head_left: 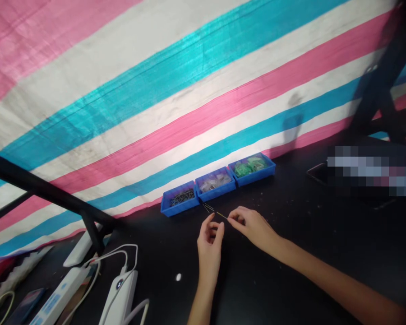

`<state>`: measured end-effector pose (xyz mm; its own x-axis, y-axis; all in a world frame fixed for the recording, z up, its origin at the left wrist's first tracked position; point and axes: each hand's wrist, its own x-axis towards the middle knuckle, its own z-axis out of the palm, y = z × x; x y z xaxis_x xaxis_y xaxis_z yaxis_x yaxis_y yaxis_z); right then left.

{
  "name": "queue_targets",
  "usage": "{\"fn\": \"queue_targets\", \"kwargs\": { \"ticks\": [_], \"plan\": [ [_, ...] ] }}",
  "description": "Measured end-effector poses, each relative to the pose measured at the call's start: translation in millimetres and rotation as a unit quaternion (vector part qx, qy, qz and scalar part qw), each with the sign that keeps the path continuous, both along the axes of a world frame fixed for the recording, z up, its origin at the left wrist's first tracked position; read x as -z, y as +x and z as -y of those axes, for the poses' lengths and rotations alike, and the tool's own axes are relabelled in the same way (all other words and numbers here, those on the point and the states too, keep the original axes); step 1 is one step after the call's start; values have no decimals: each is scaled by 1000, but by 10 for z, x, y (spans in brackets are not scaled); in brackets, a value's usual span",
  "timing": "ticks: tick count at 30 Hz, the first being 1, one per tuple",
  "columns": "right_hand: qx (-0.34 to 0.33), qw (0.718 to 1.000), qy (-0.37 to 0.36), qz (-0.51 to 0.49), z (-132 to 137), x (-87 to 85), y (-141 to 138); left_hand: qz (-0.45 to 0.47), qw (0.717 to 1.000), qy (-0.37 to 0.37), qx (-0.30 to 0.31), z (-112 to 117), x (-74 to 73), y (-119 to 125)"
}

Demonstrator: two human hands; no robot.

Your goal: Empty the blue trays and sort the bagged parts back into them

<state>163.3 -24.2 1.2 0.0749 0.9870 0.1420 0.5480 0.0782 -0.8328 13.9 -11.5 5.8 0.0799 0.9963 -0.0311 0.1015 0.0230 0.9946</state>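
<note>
My left hand (210, 238) is raised over the black table (291, 253), thumb and fingers curled into a pinch; what it holds is too small to name. My right hand (252, 224) pinches thin metal pins or wires (211, 209) that stick out to the left toward the trays. Three small blue trays stand in a row against the striped cloth: the left tray (179, 199) holds dark thin pins, the middle tray (214, 183) holds clear small parts, the right tray (253, 168) holds green parts.
A striped pink, white and teal tarp (176, 81) hangs behind the table. At lower left lie a white power strip (59, 291), a white power bank (120, 293) and cables. A black frame bar (43, 189) crosses the left side. A dark phone-like object (316, 172) lies at right.
</note>
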Motion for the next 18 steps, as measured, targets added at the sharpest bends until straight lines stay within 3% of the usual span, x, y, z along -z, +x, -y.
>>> {"fn": "queue_targets", "kwargs": {
  "ticks": [9, 18],
  "plan": [
    [-53, 996, 45, -58, 76, -138, -70, 27, 999, -16, -25, 41, -74, 10],
    [-70, 994, 50, -66, 95, -103, -115, 55, 998, -15, -4, 47, -88, -21]
  ]
}}
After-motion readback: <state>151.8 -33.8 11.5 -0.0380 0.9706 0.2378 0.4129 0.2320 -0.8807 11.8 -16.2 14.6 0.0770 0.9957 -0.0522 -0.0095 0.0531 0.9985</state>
